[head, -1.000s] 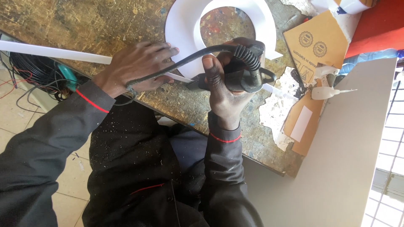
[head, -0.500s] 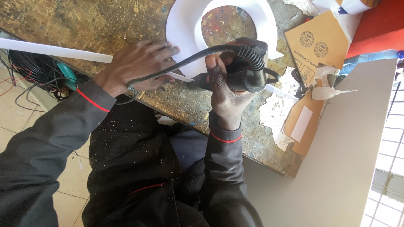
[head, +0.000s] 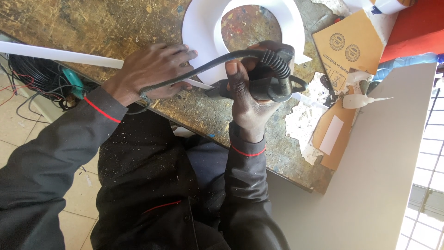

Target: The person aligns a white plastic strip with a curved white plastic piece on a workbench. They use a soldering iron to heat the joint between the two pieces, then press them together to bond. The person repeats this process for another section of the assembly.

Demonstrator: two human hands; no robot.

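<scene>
Right hand (head: 252,99) is wrapped around a black power tool (head: 273,81), thumb up along its body; the black cord (head: 194,74) runs off toward 9 o'clock. Left hand (head: 150,71) lies flat, fingers spread, pressing a long white strip (head: 55,54) onto the worn table (head: 92,23) (cord crosses over its wrist). At 12 o'clock, a white ring (head: 203,32). At 2 o'clock, cardboard pieces (head: 351,46) and a small glue bottle (head: 358,100).

cardboard pieces (head: 351,44), glue bottle (head: 358,101), wire bundle (head: 34,76).
</scene>
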